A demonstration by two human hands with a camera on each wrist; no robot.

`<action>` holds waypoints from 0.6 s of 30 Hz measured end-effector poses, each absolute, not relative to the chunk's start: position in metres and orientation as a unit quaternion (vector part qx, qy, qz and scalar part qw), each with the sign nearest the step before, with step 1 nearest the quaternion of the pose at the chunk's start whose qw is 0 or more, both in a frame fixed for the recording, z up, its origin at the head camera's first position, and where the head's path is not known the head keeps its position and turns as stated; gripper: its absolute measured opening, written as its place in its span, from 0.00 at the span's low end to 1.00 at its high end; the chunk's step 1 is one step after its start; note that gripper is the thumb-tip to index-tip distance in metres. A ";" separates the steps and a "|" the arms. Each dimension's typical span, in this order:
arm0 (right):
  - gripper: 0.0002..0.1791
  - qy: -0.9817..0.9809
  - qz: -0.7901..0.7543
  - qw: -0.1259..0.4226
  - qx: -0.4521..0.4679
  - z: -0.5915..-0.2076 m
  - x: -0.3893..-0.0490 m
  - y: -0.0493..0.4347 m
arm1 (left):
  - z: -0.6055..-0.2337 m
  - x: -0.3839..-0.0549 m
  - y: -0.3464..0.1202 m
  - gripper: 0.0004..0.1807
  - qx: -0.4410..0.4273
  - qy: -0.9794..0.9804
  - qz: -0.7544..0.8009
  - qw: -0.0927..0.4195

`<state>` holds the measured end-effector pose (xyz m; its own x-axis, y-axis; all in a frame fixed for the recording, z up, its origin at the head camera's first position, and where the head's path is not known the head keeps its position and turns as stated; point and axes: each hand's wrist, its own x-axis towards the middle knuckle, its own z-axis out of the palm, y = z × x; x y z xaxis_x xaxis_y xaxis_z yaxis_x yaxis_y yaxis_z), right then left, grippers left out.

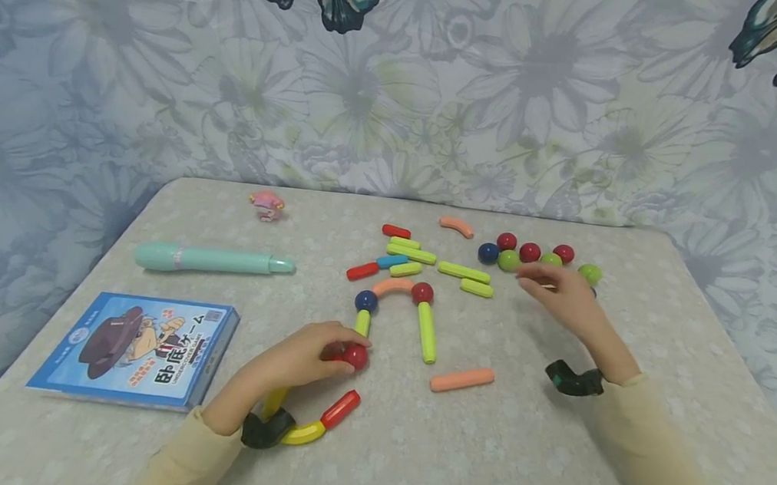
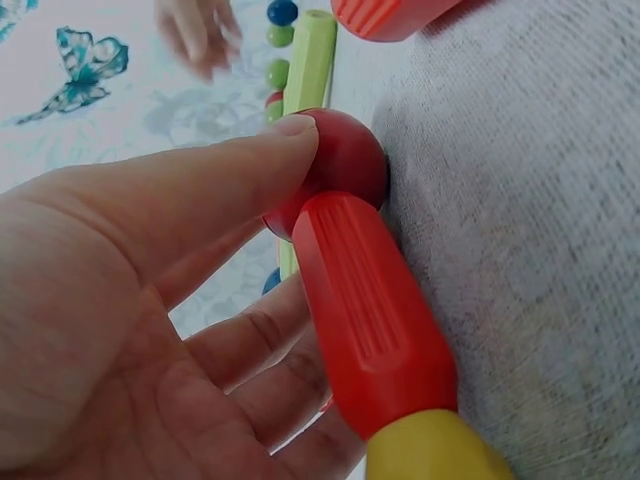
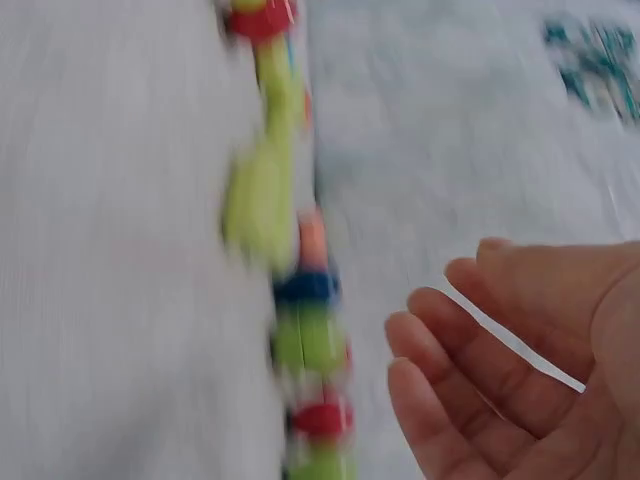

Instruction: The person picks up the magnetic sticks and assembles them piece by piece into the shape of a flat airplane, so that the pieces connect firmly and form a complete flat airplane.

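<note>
My left hand (image 1: 309, 355) pinches a red ball (image 1: 355, 356) between thumb and fingers. A red stick (image 2: 375, 305) runs from this ball to a yellow piece (image 2: 435, 445), partly hidden under the hand in the head view. Beyond the ball, a short green stick (image 1: 362, 321) leads to a blue ball (image 1: 366, 301). From there a curved orange piece (image 1: 395, 285) reaches a second red ball (image 1: 422, 292) with a long green stick (image 1: 426, 334). My right hand (image 1: 564, 300), fingers loosely bent and holding nothing, hovers by the group of balls (image 1: 529, 252).
Loose green sticks (image 1: 464, 272), red and blue sticks lie behind the joined pieces. An orange stick (image 1: 462, 380) is right of them. At left are a blue box (image 1: 136, 351), a mint-green tube (image 1: 213, 260) and a small pink figure (image 1: 267, 205). Each wrist wears a black camera.
</note>
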<state>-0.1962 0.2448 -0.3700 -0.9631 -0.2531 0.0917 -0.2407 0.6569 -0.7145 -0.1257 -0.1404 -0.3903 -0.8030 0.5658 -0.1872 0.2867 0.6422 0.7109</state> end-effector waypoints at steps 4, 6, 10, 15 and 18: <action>0.21 0.911 -0.407 -0.044 -0.050 -0.374 -0.188 0.297 | -0.391 -0.127 -0.141 0.20 0.246 0.881 0.351 0.202; 0.21 0.902 -0.426 -0.066 -0.005 -0.380 -0.189 0.312 | -0.391 -0.127 -0.141 0.20 0.247 0.880 0.352 0.200; 0.21 0.898 -0.434 -0.077 0.016 -0.389 -0.190 0.316 | -0.393 -0.128 -0.142 0.20 0.250 0.880 0.351 0.200; 0.18 0.910 -0.410 -0.056 -0.035 -0.394 -0.196 0.292 | -0.394 -0.128 -0.142 0.20 0.251 0.880 0.351 0.198; 0.17 0.911 -0.408 -0.047 -0.043 -0.398 -0.203 0.279 | -0.394 -0.128 -0.142 0.19 0.252 0.879 0.353 0.198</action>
